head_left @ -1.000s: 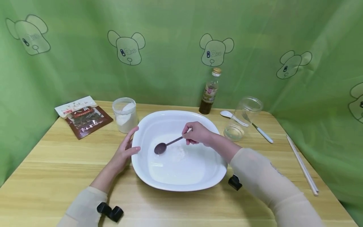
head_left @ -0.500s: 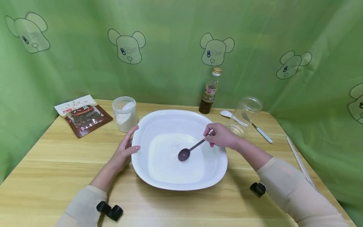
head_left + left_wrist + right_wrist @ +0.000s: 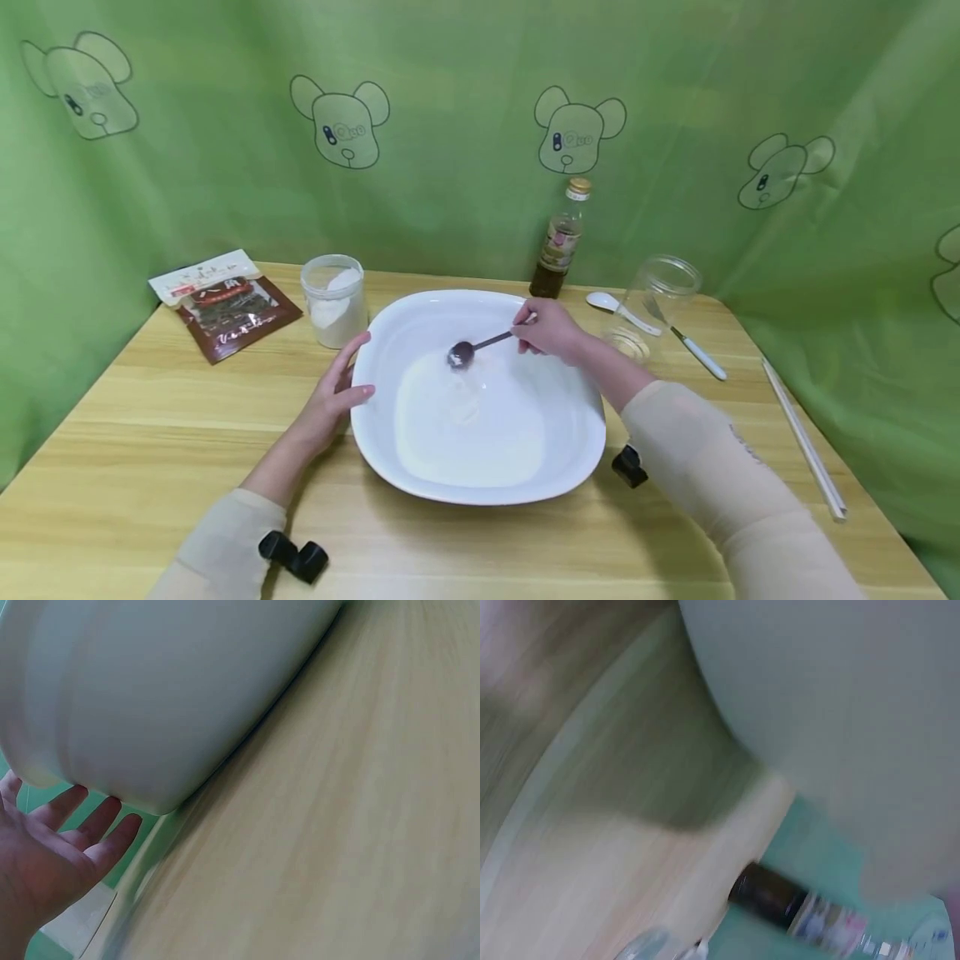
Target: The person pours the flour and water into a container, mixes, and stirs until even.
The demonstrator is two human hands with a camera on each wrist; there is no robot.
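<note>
A white basin [image 3: 491,493] sits in the middle of the wooden table, with a shallow clear liquid and some whitish matter at its bottom. My left hand [image 3: 330,404] holds its left side, thumb over the rim. In the left wrist view the other fingers [image 3: 105,814] of that hand touch the outer wall from below the rim. Between right thumb and fingers I pinch the handle of a dark brown spoon [image 3: 461,356]; its bowl is low inside the basin near the far wall. My right hand [image 3: 551,329] is above the basin's far right part.
Behind the basin stand a jar of white powder [image 3: 333,304], a bottle of dark liquid [image 3: 558,243] and a clear glass jar [image 3: 651,300]. A brown packet [image 3: 234,308] lies far left. A white spoon [image 3: 622,312], a white-handled utensil [image 3: 699,354] and chopsticks [image 3: 804,442] lie right.
The brown spoon has swept from left to right through the basin, then back left and toward the far wall. My left hand has stayed on the rim.
</note>
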